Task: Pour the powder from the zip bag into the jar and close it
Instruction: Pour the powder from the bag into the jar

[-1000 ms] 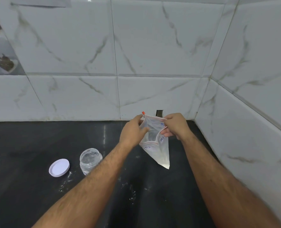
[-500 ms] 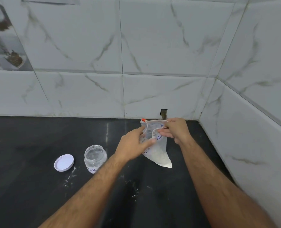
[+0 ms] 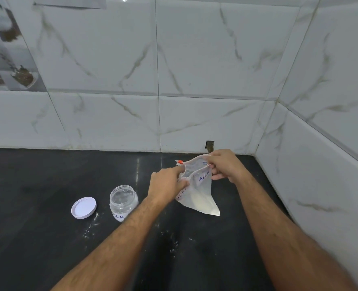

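A: Both hands pinch the zip bag mouth, held just right of the jar above the surface: left hand grip on the near lip, right hand on the far.

B: Spread it wide before tipping. Powder sits low in the bag; the jar looks empty, perhaps dusted. Its lid lies left.

Soft, even, cool light. A small glare spot shines on the top wall tile; faint sheen streaks the dark tabletop. Tile lines bend at the edges; mild blur.
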Demonstrator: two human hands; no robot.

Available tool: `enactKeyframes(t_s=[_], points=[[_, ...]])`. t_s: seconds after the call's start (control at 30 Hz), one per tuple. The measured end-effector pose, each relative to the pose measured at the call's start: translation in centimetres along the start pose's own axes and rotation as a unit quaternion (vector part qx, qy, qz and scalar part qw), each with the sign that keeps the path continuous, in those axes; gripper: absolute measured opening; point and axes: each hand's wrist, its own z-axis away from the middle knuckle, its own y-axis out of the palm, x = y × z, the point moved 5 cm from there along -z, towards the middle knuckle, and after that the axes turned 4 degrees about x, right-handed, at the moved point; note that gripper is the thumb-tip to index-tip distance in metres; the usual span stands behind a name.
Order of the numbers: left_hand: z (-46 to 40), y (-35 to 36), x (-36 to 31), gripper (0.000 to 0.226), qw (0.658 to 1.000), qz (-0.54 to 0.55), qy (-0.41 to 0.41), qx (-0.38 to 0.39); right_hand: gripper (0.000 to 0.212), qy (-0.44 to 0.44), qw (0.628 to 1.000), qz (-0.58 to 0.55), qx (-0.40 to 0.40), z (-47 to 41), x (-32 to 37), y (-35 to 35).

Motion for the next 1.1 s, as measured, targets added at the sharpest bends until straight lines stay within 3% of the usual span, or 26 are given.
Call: enactKeyframes(t_s=[0.2,0.4,0.47,0.57,0.77,0.9,1.1], points=[[-3.3,-1.8,-0.4,0.033,1.000,0.016,-0.015,-0.004,0.019,-0.034,0.998,-0.047,-0.003,-0.3,-0.4,-1.6],[-6.5,-6.3,-1.9,0.011,0.998,0.046,0.033,-0.026,0.068,-0.025,0.951,-0.303,-0.058,-0.4,-3.7,-2.5],[-7.0,-7.5,-2.1,0.018,0.994,0.077,0.072,-0.030,0.063,0.008,0.948,-0.307,-0.086,-0.6,-5.8,-2.0],[-7.2,-9.2,-2.1,0.022,0.982,0.157,0.098,-0.034,0.044,0.065,0.955,-0.284,-0.060,-1.1,-7.7,0.2],[-7.7,-11.2,-0.4,0.014,0.956,0.282,0.079,-0.030,0.046,0.113,0.914,-0.389,0.017,-2.6,-7.2,3.6],[-7.1,-11.7,0.5,0.012,0.942,0.320,0.095,-0.033,0.032,0.104,0.888,-0.447,0.033,-3.4,-5.9,4.6],[-5.3,-13.2,3.9,0.023,0.947,0.308,0.080,-0.052,0.011,0.030,0.906,-0.420,-0.027,-4.0,-4.2,2.2]])
